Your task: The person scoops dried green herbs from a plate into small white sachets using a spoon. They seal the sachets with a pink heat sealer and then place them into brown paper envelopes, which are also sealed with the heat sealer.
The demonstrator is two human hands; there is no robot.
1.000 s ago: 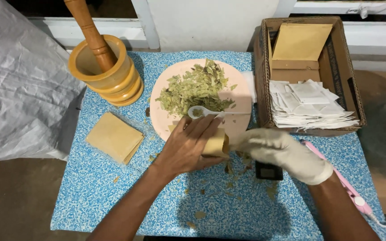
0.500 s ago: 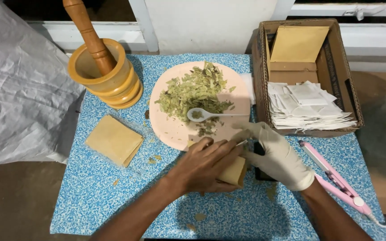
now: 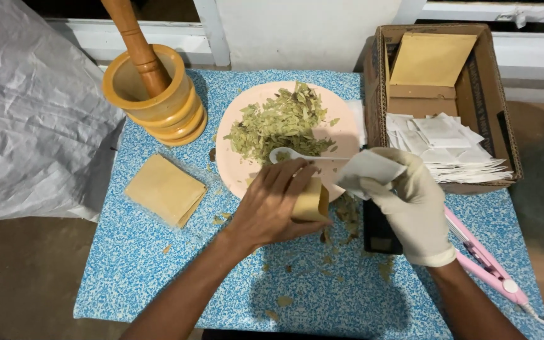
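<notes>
Nearest the camera, two forearms come in from the bottom edge over a small table (image 3: pixel 158 277) covered in blue speckled cloth; its near corners are cut off by the frame. The bare left hand (image 3: pixel 272 208) has its fingers curled around one small tan paper pouch (image 3: pixel 311 201), most of which the hand hides, so whether its mouth is open cannot be made out. Just to its right, the right hand (image 3: pixel 410 211), in a white glove, pinches one small white filter sachet (image 3: pixel 366 170) between thumb and fingertips, the sachet's tip pointing toward the pouch. Under the glove lies one flat black device (image 3: pixel 379 230), largely covered; its kind is hard to tell. A pink heat-sealing clamp (image 3: pixel 486 264) runs off behind the right wrist, its cord cut off at the frame's corner. Loose leaf crumbs are scattered on the cloth.

To the left lies one stack of square tan pouches (image 3: pixel 165 189); the count in it cannot be read. Farther back sits one round pink plate (image 3: pixel 234 164) with a heap of dried green leaves (image 3: pixel 278 123) and one white plastic spoon (image 3: pixel 284 154). Beyond stand one yellow wooden mortar (image 3: pixel 158 104) with one brown wooden pestle (image 3: pixel 136 44), its top cut off. At the far right, one open cardboard box (image 3: pixel 376 82) holds a pile of white sachets (image 3: pixel 448 148) and one large tan envelope (image 3: pixel 432 60).
</notes>
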